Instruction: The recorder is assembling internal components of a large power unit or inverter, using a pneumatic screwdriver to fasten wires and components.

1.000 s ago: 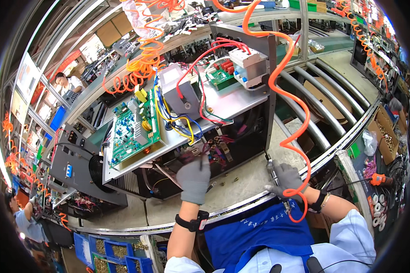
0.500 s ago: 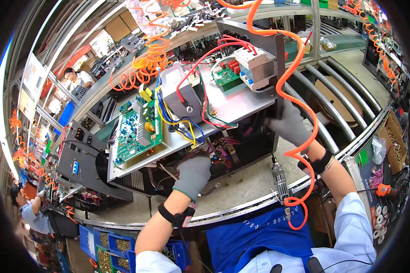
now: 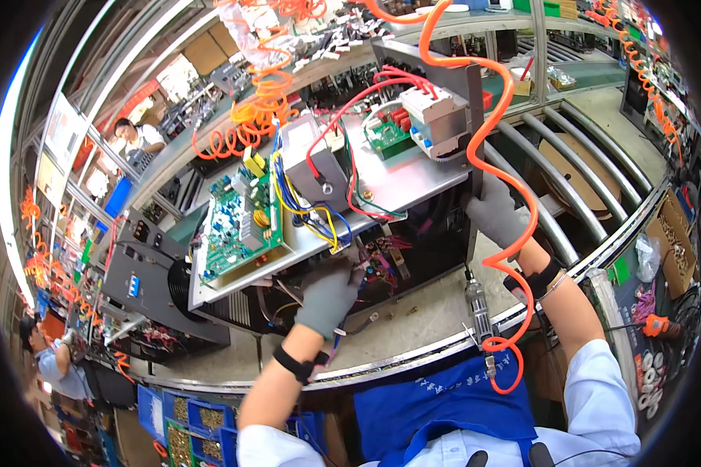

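Note:
A silver metal mounting plate (image 3: pixel 424 191) lies tilted over a black metal casing (image 3: pixel 436 257) on the workbench. It carries a green circuit board (image 3: pixel 245 222), a grey box-shaped component (image 3: pixel 310 159) and a white-grey breaker block (image 3: pixel 436 117) with red wires. My left hand (image 3: pixel 327 300), in a grey glove, is curled under the plate's front edge among loose wires; its fingertips are partly hidden. A thin purple wire (image 3: pixel 334 350) hangs just below it. My right hand (image 3: pixel 498 214), gloved too, closes on the casing's right upright edge, partly behind the orange coiled hose.
An orange air hose (image 3: pixel 514 148) loops down to a pneumatic screwdriver (image 3: pixel 477 303) at the bench's front. Metal rollers (image 3: pixel 553 210) lie to the right. Another black casing (image 3: pixel 144 268) stands left. Blue bins (image 3: pixel 210 416) hold small fasteners. Two people work at the left.
My right hand has come in to the casing's right edge. The left hand has shifted slightly, and a purple wire now hangs below it. The view has moved a little.

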Demonstrator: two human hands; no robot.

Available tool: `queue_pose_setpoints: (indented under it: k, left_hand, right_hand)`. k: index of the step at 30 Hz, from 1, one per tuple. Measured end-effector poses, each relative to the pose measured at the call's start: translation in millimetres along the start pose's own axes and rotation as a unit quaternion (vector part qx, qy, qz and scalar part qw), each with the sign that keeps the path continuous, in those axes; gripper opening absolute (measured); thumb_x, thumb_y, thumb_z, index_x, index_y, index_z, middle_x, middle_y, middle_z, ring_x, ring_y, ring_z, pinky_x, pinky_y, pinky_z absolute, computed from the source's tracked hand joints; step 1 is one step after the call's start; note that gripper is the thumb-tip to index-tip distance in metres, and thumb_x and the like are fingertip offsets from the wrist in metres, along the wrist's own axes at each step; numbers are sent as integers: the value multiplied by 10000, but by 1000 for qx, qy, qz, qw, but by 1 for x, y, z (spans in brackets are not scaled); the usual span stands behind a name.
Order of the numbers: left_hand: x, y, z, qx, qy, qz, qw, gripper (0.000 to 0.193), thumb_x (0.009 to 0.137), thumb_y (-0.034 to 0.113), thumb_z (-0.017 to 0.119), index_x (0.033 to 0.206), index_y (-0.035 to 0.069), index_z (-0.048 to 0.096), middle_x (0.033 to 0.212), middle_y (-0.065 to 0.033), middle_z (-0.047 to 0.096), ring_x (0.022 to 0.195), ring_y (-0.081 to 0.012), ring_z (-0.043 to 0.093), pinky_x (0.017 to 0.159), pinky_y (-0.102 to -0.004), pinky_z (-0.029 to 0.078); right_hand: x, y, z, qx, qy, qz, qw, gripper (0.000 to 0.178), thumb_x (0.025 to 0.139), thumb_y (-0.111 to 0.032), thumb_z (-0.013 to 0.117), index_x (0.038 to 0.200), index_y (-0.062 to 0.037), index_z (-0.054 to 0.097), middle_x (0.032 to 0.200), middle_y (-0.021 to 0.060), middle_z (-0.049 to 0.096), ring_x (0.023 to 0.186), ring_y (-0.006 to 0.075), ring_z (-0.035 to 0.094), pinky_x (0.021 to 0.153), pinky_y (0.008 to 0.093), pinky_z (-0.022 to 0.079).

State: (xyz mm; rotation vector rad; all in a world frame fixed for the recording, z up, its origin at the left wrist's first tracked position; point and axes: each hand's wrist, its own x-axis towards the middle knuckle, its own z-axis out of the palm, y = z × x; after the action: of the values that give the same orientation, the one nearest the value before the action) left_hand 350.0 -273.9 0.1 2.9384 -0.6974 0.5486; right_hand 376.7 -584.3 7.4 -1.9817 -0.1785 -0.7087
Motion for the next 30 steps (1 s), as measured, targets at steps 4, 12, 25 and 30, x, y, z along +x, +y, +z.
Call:
queue_pose_setpoints:
  k: [4, 12, 25, 30]
  left_hand:
    - [-25, -9, 27, -18, -36, -142, 989, 365, 833, 460, 626, 815, 96, 650, 707, -123, 644, 678, -348, 639, 635, -453, 509]
    - [-25, 5, 50, -166, 55, -119, 977, 361, 882, 441, 568, 792, 102, 652, 702, -143, 640, 655, -357, 627, 588, -466, 489]
    - [-26, -2, 56, -32, 60, -74, 995, 142, 832, 216, 555, 810, 106, 643, 691, -146, 628, 634, -341, 635, 568, -446, 505]
    - [-21, 2, 48, -3, 5, 33, 999, 74, 775, 115, 573, 793, 87, 639, 696, -132, 621, 642, -325, 643, 557, -442, 500]
  right_hand:
    - [-2, -2, -1, 18, 1, 12, 1000, 241, 709, -46, 563, 940, 23, 551, 779, 208, 597, 735, 357, 565, 694, 427, 456]
    - [-1, 7, 5, -60, 21, 24, 998, 278, 736, -116, 589, 990, -7, 558, 796, 186, 610, 771, 347, 601, 708, 416, 471]
    - [-2, 5, 2, -51, 5, 36, 998, 297, 734, -139, 598, 1000, -12, 554, 784, 186, 612, 743, 364, 596, 688, 430, 474]
    - [-3, 6, 6, -42, 29, 50, 997, 317, 735, -140, 597, 1022, -12, 556, 804, 188, 611, 750, 356, 604, 698, 431, 474]
